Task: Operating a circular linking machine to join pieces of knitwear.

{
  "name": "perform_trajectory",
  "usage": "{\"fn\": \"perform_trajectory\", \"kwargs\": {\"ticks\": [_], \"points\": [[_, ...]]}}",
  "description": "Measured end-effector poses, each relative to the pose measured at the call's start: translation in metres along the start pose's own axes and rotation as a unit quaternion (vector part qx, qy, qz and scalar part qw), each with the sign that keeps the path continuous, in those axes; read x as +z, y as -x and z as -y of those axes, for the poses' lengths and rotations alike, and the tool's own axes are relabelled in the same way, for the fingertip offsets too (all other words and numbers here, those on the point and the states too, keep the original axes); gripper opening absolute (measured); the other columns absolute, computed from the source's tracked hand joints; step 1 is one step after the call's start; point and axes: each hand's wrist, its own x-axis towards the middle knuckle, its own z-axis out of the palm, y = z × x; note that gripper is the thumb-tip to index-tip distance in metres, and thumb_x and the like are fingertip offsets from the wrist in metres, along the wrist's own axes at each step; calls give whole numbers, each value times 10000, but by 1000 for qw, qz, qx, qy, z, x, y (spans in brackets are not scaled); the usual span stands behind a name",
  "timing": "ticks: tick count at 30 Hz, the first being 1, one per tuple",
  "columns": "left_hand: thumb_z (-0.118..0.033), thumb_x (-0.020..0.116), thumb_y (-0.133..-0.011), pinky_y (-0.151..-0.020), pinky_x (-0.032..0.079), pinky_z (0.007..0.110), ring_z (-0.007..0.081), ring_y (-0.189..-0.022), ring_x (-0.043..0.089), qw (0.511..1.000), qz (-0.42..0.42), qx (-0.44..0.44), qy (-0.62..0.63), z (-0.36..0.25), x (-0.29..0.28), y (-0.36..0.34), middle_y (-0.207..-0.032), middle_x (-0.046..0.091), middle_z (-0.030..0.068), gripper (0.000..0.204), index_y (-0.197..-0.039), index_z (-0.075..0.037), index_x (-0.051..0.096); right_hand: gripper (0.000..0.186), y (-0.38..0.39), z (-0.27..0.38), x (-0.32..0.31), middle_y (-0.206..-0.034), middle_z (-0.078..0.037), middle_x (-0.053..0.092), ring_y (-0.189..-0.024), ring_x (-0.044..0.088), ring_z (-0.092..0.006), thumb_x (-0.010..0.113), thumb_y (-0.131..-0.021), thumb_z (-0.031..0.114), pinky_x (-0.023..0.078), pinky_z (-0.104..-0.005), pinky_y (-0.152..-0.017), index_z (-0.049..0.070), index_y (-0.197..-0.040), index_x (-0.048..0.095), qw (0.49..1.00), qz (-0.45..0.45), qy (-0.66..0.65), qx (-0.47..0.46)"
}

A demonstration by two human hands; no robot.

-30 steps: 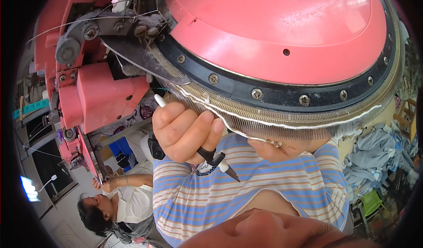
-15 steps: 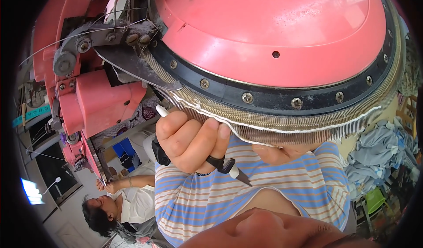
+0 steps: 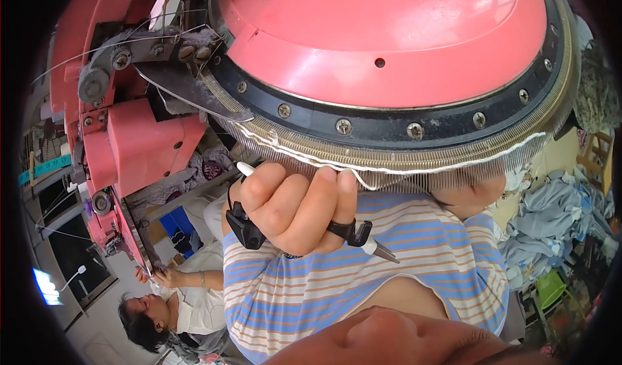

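A large pink circular machine (image 3: 382, 28) fills the upper view, its dark screwed rim (image 3: 308, 118) edged with metal needles. A white strip (image 3: 414, 169) runs along these needles, with a loose loop below the middle. My left hand (image 3: 288, 212) is closed around a white tool (image 3: 382, 249) with a grey pointed tip, its fingertips at the needles beside the strip; black bands are on that hand. My right hand (image 3: 470, 196) is behind the needles at the right, below the strip; its fingers are mostly hidden.
A pink machine housing (image 3: 152, 138) with a dark curved plate (image 3: 181, 96) and wires stands at the left. Another person (image 3: 181, 313) works at lower left. Heaped pale blue cloth (image 3: 551, 222), a green container (image 3: 551, 286) and a wooden rack (image 3: 596, 164) are at the right.
My left hand has shifted right along the needles with the tool. My right hand has moved right. The strip's loose loop is shorter and farther right. The machine sits slightly higher and leftward in view.
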Motion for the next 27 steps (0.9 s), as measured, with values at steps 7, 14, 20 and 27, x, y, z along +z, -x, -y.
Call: {"fn": "perform_trajectory", "kwargs": {"ticks": [7, 14, 20, 27], "points": [[-33, 603, -677, -571, 365, 272, 142, -717, 441, 999, -32, -8, 10, -3, 6, -2, -884, 493, 51, 179, -855, -40, 619, 267, 39, -8, -15, -774, -98, 586, -585, 541, -158, 657, -700, 135, 404, -226, -532, -6, -916, 588, 951, -219, -104, 194], [-26, 645, -647, -518, 364, 250, 127, -633, 475, 997, -27, -49, 44, -8, -1, -4, -870, 540, 61, 187, -831, -44, 622, 267, -5, 15, -32, -751, -99, 592, -592, 554, -158, 642, -726, 127, 434, -247, -529, -2, -955, 594, 997, 58, 23, -55], [-30, 656, -636, -517, 362, 249, 122, -634, 485, 998, -23, -50, 34, -10, -1, -7, -871, 546, 50, 211, -841, -53, 615, 97, -8, 13, -1, -696, -91, 618, -565, 585, -145, 550, -713, -3, 469, -241, -535, 7, -800, 592, 949, -54, -308, -40], [-52, 641, -664, -527, 363, 249, 118, -639, 476, 996, -12, -44, 80, -7, -6, -6, -869, 542, 39, 197, -858, -70, 612, 219, -22, 23, 17, -632, -46, 616, -486, 560, -98, 711, -681, 67, 416, -204, -452, 25, -885, 644, 976, -38, -142, -158]]}}
